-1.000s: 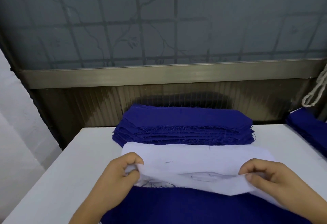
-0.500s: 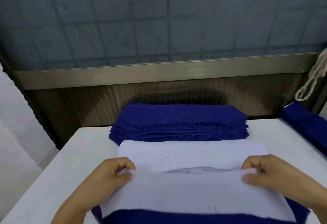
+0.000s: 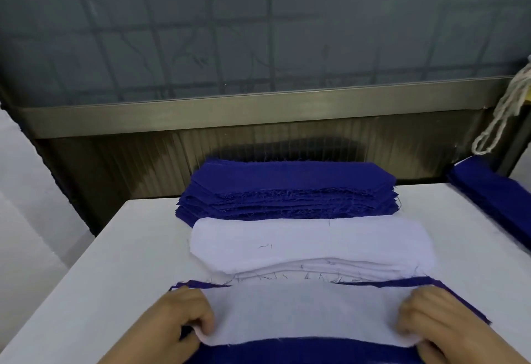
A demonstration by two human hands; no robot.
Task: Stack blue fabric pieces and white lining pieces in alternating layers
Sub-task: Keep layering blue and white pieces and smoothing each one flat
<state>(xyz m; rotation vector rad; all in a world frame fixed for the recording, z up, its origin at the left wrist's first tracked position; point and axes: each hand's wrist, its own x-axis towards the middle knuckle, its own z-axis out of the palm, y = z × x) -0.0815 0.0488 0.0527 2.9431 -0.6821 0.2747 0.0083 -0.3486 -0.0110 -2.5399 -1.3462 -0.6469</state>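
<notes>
Laying a white lining piece (image 3: 301, 314) onto the blue fabric piece (image 3: 310, 352) at the near edge of the tabletop (image 3: 120, 263) looks like the step in hand. The left hand (image 3: 178, 323) and the right hand (image 3: 439, 326) each pinch an end of it, fingers curled over the cloth. Just beyond lies the stack of white lining (image 3: 310, 243), and behind that the stack of blue fabric (image 3: 287, 191). Next, I judge, the piece needs squaring to the blue edges and releasing flat, then a blue piece from the far stack.
</notes>
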